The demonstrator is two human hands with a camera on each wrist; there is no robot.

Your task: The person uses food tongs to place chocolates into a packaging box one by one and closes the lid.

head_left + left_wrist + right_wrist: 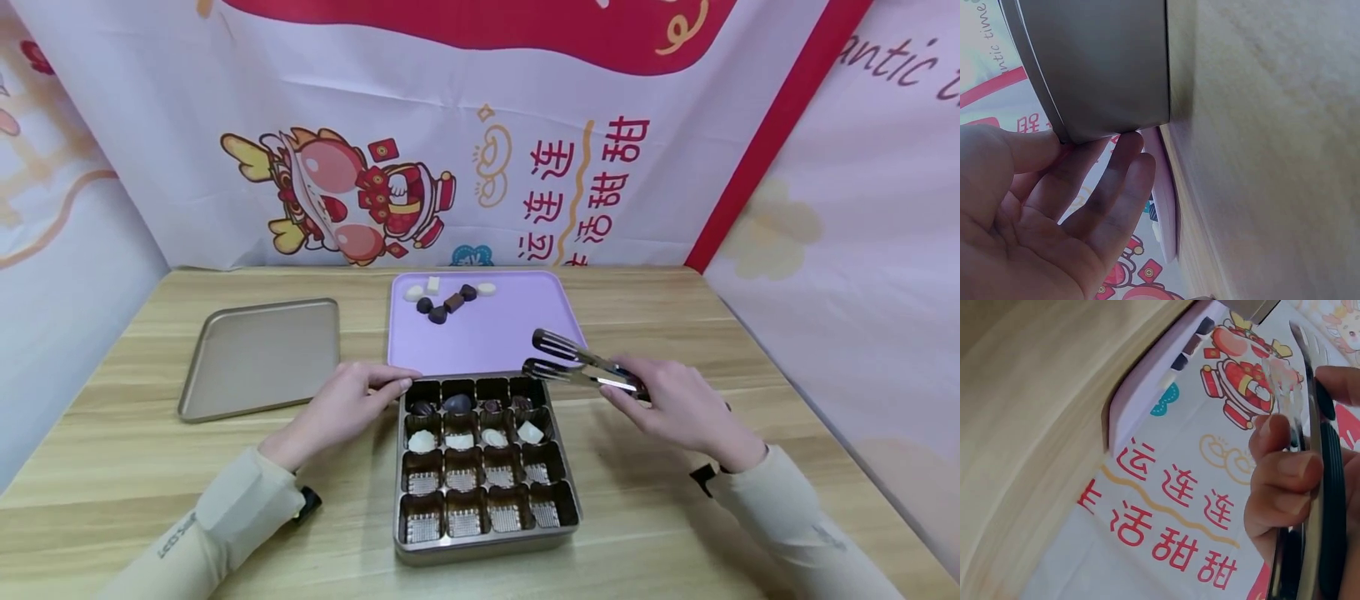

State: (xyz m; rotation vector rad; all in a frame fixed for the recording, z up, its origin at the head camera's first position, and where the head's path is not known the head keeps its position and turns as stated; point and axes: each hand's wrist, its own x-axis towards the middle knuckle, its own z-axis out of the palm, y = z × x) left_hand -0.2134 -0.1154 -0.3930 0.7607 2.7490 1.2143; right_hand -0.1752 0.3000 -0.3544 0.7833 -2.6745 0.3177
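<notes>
A metal chocolate box (487,543) with a divided insert sits at the front middle of the table in the head view. Dark chocolates (458,403) fill its back row and white chocolates (422,441) the row in front of that; the two nearest rows hold none. My left hand (341,412) holds the box's back left corner, thumb at the rim and fingers against the back side (1094,69). To the right, my right hand (682,408) grips metal serving tongs (581,358) with dark handles. Their slotted ends stand apart with nothing between them, over the purple tray's near right corner.
Directly behind the box lies the purple tray (487,346), with several dark and white chocolates (453,302) toward its back left. A flat bronze baking tray (262,358) lies at the left. Printed cloth (420,75) hangs along the table's back edge.
</notes>
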